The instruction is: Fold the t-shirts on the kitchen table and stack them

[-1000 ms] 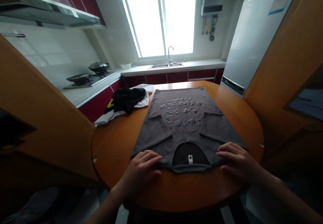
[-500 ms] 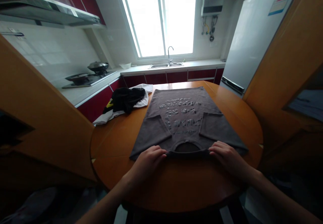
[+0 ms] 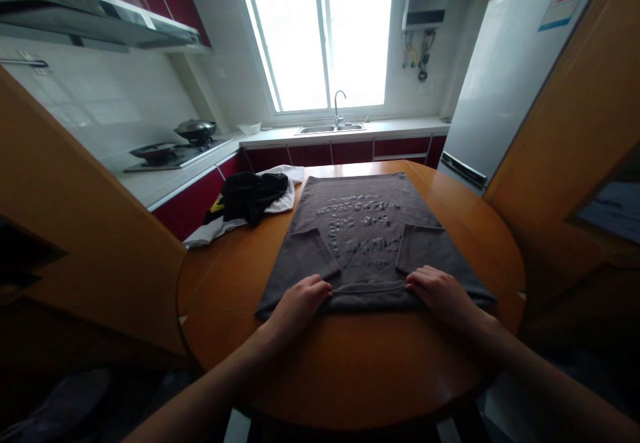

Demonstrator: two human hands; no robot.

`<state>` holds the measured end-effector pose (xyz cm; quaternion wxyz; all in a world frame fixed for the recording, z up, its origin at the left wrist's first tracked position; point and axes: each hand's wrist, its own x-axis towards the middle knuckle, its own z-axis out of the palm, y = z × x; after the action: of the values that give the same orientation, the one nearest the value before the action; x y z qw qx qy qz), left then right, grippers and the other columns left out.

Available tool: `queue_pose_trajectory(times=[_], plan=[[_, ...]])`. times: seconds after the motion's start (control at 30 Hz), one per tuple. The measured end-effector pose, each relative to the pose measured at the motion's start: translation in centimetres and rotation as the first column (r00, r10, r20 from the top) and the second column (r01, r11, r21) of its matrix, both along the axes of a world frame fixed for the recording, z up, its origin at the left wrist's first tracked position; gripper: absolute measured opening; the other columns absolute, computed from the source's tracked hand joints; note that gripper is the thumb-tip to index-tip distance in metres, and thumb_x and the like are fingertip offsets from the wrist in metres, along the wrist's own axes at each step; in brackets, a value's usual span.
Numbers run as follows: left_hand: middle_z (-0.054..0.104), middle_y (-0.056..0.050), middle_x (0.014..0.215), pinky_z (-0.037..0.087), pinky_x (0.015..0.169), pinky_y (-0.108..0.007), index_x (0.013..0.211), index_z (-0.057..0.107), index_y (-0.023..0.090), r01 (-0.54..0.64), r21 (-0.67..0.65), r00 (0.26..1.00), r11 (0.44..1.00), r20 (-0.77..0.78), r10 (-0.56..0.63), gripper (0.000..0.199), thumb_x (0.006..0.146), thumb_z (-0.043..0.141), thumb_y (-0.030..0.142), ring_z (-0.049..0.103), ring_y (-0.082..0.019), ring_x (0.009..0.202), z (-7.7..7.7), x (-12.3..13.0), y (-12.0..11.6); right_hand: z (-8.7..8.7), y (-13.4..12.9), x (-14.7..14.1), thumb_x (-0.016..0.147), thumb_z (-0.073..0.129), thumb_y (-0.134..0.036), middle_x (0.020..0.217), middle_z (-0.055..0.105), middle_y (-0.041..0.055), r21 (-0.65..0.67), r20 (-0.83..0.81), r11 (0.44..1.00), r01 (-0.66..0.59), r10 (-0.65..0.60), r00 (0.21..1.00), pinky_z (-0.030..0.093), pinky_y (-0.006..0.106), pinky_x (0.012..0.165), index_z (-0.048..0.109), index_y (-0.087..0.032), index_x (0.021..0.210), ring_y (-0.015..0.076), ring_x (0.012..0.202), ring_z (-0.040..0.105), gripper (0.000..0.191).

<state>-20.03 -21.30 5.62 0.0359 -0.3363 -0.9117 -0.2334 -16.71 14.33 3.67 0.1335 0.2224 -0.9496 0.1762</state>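
Observation:
A dark grey T-shirt (image 3: 373, 230) with raised lettering lies flat on the round wooden table (image 3: 360, 370). Its collar edge is nearest me, and both sleeves are folded inward over the body. My left hand (image 3: 305, 300) pinches the shirt left of the neck. On the other side of the neck, my right hand (image 3: 437, 290) grips it the same way. Between the hands the collar is turned over onto the shirt, so the neck opening is hidden. The fingertips press down on the cloth.
A heap of black and white clothes (image 3: 255, 196) lies at the table's left edge. Beyond the table are a counter with a sink (image 3: 330, 128), a stove with pans (image 3: 195, 130) on the left and a fridge (image 3: 500, 76) on the right.
Both hands have moved slightly away from me with the cloth between them. The collar has folded over, and the neck opening that showed before is covered.

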Motion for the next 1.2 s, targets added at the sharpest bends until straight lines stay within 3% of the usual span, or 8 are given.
queue_pose_trajectory(times=[0.13, 0.27, 0.5, 0.63, 0.77, 0.87, 1.07, 1.2], plan=[[0.066, -0.006, 0.096, 0.052, 0.076, -0.028, 0.101, 0.069, 0.018, -0.012, -0.014, 0.994, 1.000, -0.112, 0.010, 0.016, 0.100, 0.054, 0.023, 0.065, -0.019, 0.085, -0.7, 0.6, -0.1, -0.1, -0.2, 0.4, 0.097, 0.058, -0.029, 0.091, 0.066, 0.0074, 0.104, -0.099, 0.994, 0.034, -0.024, 0.995, 0.047, 0.035, 0.077, 0.066, -0.022, 0.087, 0.0236, 0.086, 0.060, 0.015], [0.067, -0.006, 0.101, 0.052, 0.082, -0.032, 0.109, 0.069, 0.021, -0.002, -0.014, 0.975, 1.000, -0.224, -0.001, 0.017, 0.101, 0.055, 0.027, 0.063, -0.020, 0.090, 0.0, 1.3, -1.5, 0.2, 0.8, 1.2, 0.098, 0.057, -0.032, 0.095, 0.067, 0.0074, 0.082, -0.105, 0.996, 0.035, -0.026, 0.994, 0.047, 0.037, 0.079, 0.067, -0.022, 0.092, 0.0241, 0.088, 0.060, 0.015], [0.068, -0.004, 0.094, 0.052, 0.077, -0.030, 0.099, 0.074, 0.023, -0.022, 0.021, 0.988, 1.000, -0.150, 0.025, 0.017, 0.099, 0.058, 0.030, 0.064, -0.018, 0.085, -0.1, 1.9, -4.8, -0.4, 3.5, 2.2, 0.099, 0.054, -0.037, 0.095, 0.069, 0.0070, -0.026, -0.085, 0.999, 0.032, -0.035, 0.996, 0.050, 0.040, 0.080, 0.070, -0.024, 0.097, 0.0239, 0.087, 0.062, 0.020], [0.069, -0.004, 0.094, 0.052, 0.078, -0.029, 0.094, 0.075, 0.023, 0.014, 0.021, 0.996, 1.000, -0.088, -0.012, 0.016, 0.097, 0.061, 0.029, 0.064, -0.018, 0.086, 0.2, 2.2, -5.1, 0.1, 3.7, 2.5, 0.099, 0.054, -0.034, 0.090, 0.070, 0.0073, -0.094, -0.036, 0.994, -0.059, 0.056, 0.998, 0.052, 0.039, 0.078, 0.070, -0.024, 0.092, 0.0229, 0.085, 0.063, 0.020], [0.069, -0.004, 0.096, 0.051, 0.081, -0.030, 0.097, 0.075, 0.024, 0.175, -0.026, 0.982, 0.984, -0.074, -0.176, 0.009, 0.094, 0.067, 0.025, 0.064, -0.018, 0.090, 0.8, 3.0, -5.8, 0.9, 4.3, 3.7, 0.095, 0.060, -0.033, 0.097, 0.070, 0.0075, -0.152, 0.112, 0.966, -0.210, 0.228, 0.967, 0.053, 0.038, 0.083, 0.069, -0.024, 0.090, 0.0224, 0.092, 0.063, 0.014], [0.068, -0.005, 0.101, 0.052, 0.085, -0.030, 0.107, 0.074, 0.027, 0.244, -0.050, 0.965, 0.968, -0.085, -0.248, 0.017, 0.094, 0.066, 0.021, 0.063, -0.018, 0.095, 0.6, 3.5, -6.7, 0.8, 5.0, 4.7, 0.092, 0.065, -0.031, 0.103, 0.069, 0.0066, -0.127, 0.154, 0.958, -0.256, 0.275, 0.949, 0.054, 0.037, 0.085, 0.070, -0.025, 0.093, 0.0222, 0.097, 0.063, 0.008], [0.068, -0.005, 0.110, 0.054, 0.093, -0.035, 0.125, 0.068, 0.032, 0.219, -0.024, 0.937, 0.975, -0.275, -0.217, 0.033, 0.093, 0.067, 0.022, 0.062, -0.020, 0.104, 0.2, 2.8, -11.2, -0.3, 8.7, 5.7, 0.087, 0.071, -0.031, 0.115, 0.069, 0.0081, -0.062, -0.025, 0.987, -0.149, 0.148, 0.989, 0.055, 0.042, 0.092, 0.072, -0.030, 0.113, 0.0261, 0.108, 0.063, 0.026], [0.068, -0.007, 0.111, 0.058, 0.086, -0.030, 0.127, 0.067, 0.030, 0.196, 0.003, 0.954, 0.981, -0.232, -0.190, 0.033, 0.095, 0.064, 0.021, 0.065, -0.020, 0.103, 0.3, 2.1, -14.7, -1.3, 12.6, 6.0, 0.088, 0.070, -0.034, 0.119, 0.068, 0.0082, -0.015, -0.095, 0.997, -0.077, 0.076, 0.993, 0.057, 0.041, 0.091, 0.073, -0.032, 0.115, 0.0266, 0.110, 0.064, 0.027]])
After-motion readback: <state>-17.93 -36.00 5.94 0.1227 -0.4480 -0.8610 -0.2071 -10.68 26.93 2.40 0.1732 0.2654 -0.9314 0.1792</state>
